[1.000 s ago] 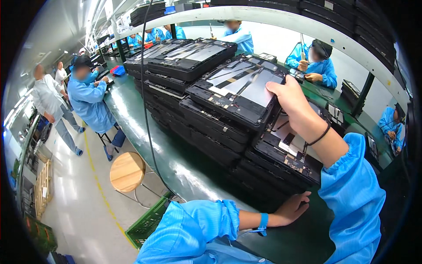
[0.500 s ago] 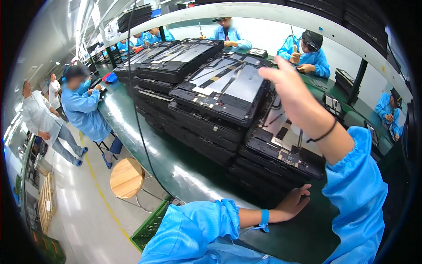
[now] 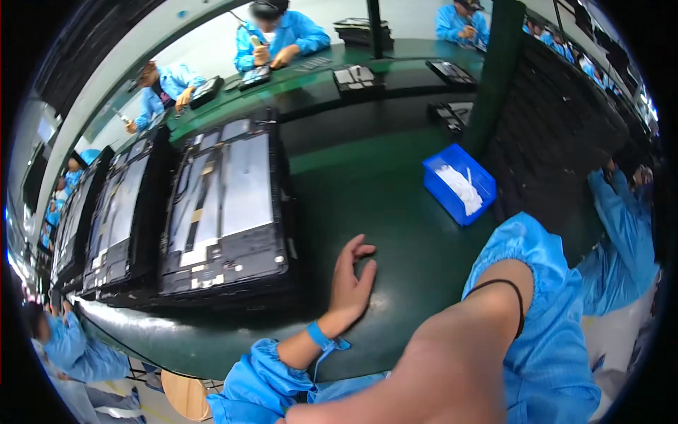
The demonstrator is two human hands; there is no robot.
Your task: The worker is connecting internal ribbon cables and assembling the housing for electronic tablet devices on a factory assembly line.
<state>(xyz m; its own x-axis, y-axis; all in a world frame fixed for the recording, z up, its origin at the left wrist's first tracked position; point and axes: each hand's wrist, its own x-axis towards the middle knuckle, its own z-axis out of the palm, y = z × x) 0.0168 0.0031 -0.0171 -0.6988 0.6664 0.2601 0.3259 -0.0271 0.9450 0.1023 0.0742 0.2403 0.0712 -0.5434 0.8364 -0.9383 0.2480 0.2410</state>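
Observation:
On the green tabletop [image 3: 392,283] rests my left hand [image 3: 351,286], its fingers loosely bent and apart, holding nothing. A blue wrist strap [image 3: 323,338] goes round that wrist. My right hand [image 3: 402,396] is large and blurred at the lower edge, close to the camera; its fingers are mostly out of sight. A black band [image 3: 520,304] circles the right wrist. Left of my left hand stands a tall stack of opened tablet-like devices [image 3: 240,184], with silver battery plates, black frames and ribbon cables. More such stacks [image 3: 116,219] stand beyond it to the left.
A blue bin [image 3: 455,205] with white pieces sits on the table at the right, near a green post [image 3: 498,85]. Black stacked trays [image 3: 565,134] fill the right side. Several devices [image 3: 355,79] lie along a dark belt, and co-workers [image 3: 282,39] sit across it.
The view has turned to the right. My right hand has come away from over the stacks, back toward my body. My left hand stays low on the table, apart from the stacks.

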